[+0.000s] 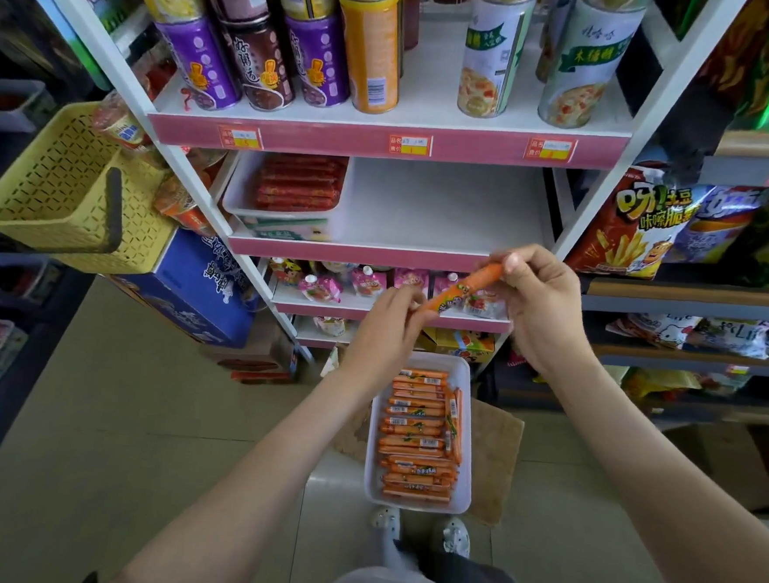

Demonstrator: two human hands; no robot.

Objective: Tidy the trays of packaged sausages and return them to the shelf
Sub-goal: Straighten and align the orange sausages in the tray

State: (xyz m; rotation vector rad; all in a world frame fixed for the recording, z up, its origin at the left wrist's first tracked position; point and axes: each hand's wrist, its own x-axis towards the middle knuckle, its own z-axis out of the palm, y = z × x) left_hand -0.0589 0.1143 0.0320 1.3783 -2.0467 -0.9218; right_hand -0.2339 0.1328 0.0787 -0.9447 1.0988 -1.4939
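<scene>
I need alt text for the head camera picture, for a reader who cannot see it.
The left hand and the right hand hold one orange packaged sausage by its ends, in front of a shop shelf. Below them lies a white tray full of orange sausages; a second tray, with red sausages, sits at the left of the shelf.

Above the floor tray [465, 433], your left hand [384, 332] and right hand [541, 302] cover both ends of the orange sausage [462, 288]; its print is blurred. Your left wrist [361, 367] hides the tray's far left corner. Higher above it, the price tags [409, 145] are too small to read.
</scene>
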